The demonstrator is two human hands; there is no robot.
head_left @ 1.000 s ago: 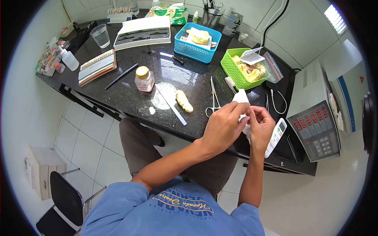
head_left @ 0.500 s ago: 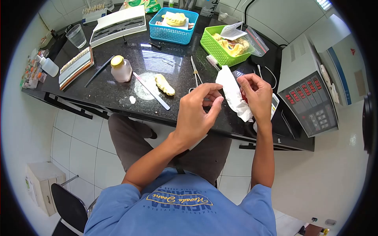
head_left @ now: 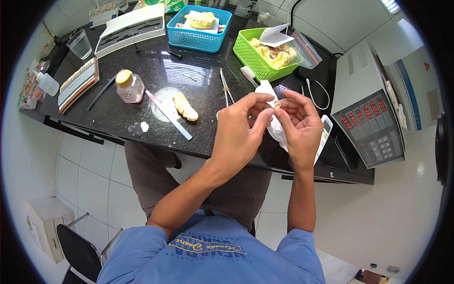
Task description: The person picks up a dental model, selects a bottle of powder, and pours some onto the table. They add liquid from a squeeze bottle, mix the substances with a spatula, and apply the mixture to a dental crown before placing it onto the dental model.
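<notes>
Close together in front of me, my left hand [head_left: 239,130] and my right hand [head_left: 302,130] meet at the fingertips. Between them is a small, hollow, cream-coloured dental crown [head_left: 277,105], its opening turned upward. My right thumb presses at its lower edge, and my left thumb and index fingertip close in from the left. The other right fingers are curled loosely behind. A crumpled white tissue [head_left: 279,135] lies under the hands, partly covered by them. Just left of my left hand, scissors-like forceps [head_left: 224,85] rest on the counter.
On the black counter [head_left: 203,137] lie a yellowish plaster piece [head_left: 185,108], a pink-and-blue file [head_left: 168,115] and a yellow-capped jar [head_left: 130,87]. Blue [head_left: 196,40] and green [head_left: 262,68] baskets hold dental models. A phone [head_left: 324,137] and a control unit with red digits [head_left: 369,128] stand right.
My right hand has moved left, away from the tissue, and met my left hand. The crown now shows between the fingertips. The view has shifted slightly.
</notes>
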